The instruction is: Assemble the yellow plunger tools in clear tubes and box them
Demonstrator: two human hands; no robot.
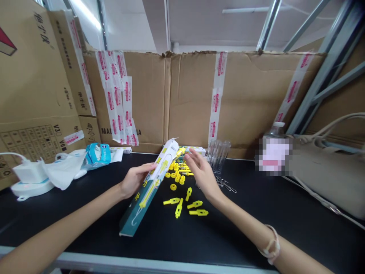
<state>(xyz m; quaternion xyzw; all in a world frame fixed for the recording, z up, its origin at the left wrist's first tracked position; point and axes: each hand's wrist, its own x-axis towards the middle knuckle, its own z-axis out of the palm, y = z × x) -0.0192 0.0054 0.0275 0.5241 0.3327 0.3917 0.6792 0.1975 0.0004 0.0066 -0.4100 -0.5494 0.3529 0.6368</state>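
My left hand (135, 180) grips a long, narrow carton (154, 186), green and white with a yellow spring scale and hook printed on it. The carton is tilted, its upper end leaning away to the right. My right hand (203, 175) is at that end, thumb and fingertips on a yellow-ended spring scale (180, 153); the carton hides part of it. Behind and below lie several yellow rings (173, 187) and yellow rods with metal parts (186, 173). Nearer me are several flat yellow pieces with holes (199, 212).
Clear tubes (218, 154) stand behind my right hand, with wire hooks (225, 184) beside them. At right are a bottle (275, 148) and a beige bag (327, 171). A white charger (30, 173) and blue tissue pack (98, 154) lie left. Cardboard walls (194, 99) enclose the black tabletop (228, 232).
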